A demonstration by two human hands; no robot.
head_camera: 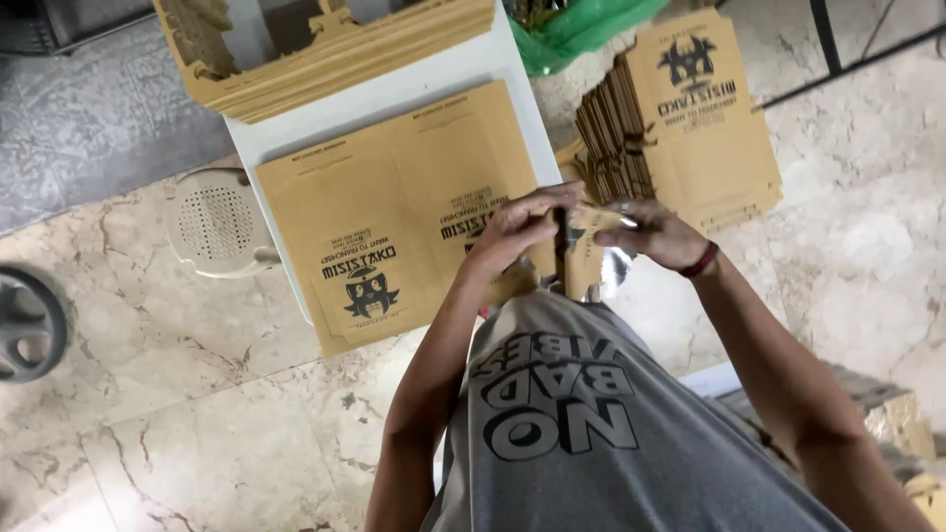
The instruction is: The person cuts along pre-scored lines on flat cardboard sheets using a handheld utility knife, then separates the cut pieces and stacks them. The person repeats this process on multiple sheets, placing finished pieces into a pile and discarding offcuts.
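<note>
A small folded piece of brown cardboard (pixel 581 246), printed in black, sits between the two hands just above the person's grey T-shirt (pixel 591 424). The left hand (pixel 520 225) is curled over its left edge, fingers bent and closed on the card. The right hand (pixel 658 232) grips the right side with fingers closed round it; a dark red band (pixel 702 261) circles that wrist. The piece is partly hidden by the fingers, so its exact shape cannot be told.

Just beyond the hands a flat, unfolded box blank (pixel 394 212) of the same matt brown card lies on a white table (pixel 394 99), its black printed figure near the closer edge, which overhangs the table. At the far end of the table rests a thick stack of die-cut blanks (pixel 345 49) with notched edges. To the right, off the table, another bundle of printed flat boxes (pixel 690 118) stands fanned on edge, beside a green plastic bag (pixel 581 25).

The floor (pixel 177 414) is glossy beige marble with dark veins. A cream plastic stool (pixel 212 222) with a perforated seat stands left of the table, and a dark wheel (pixel 30 320) shows at the left edge.
</note>
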